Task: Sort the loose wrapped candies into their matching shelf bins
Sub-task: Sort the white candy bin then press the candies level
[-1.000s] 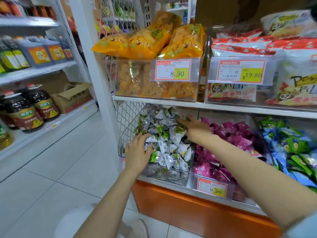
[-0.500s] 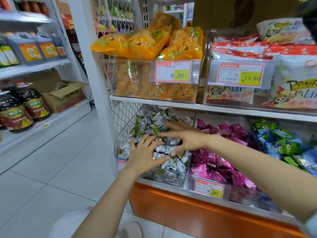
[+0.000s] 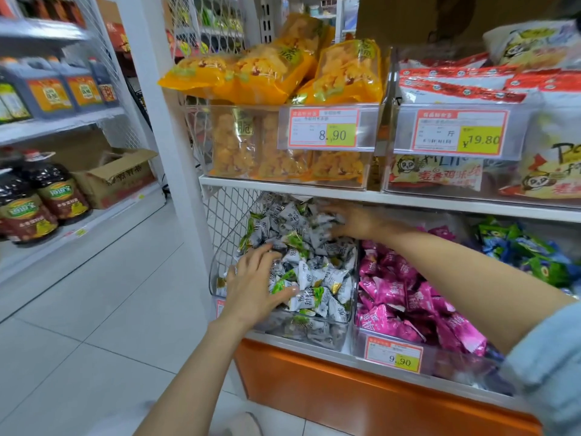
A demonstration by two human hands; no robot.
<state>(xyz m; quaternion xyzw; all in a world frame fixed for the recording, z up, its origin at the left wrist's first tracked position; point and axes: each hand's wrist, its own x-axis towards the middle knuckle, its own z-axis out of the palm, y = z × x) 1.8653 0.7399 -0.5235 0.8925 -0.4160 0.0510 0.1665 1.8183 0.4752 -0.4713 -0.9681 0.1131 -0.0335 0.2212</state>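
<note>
Shop aisle, oil bottles [image 3: 37, 199] far off our left hand [image 3: 256, 286], which lies spread on the grey candies [image 3: 314, 272] in their bin [image 3: 301, 333]. Our right hand [image 3: 355, 221], blurred, sits atop the pile's back, grip unclear. Pink candies [image 3: 405, 297] under that wrist look sorted; we spot no strays. Half a second back the hands nearly touched; now they're apart.

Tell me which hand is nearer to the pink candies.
Right. The right hand is on the silver-green candies at the back of their bin, just beside the pink candies. The left hand lies on the pile's front left, farther away.
</note>
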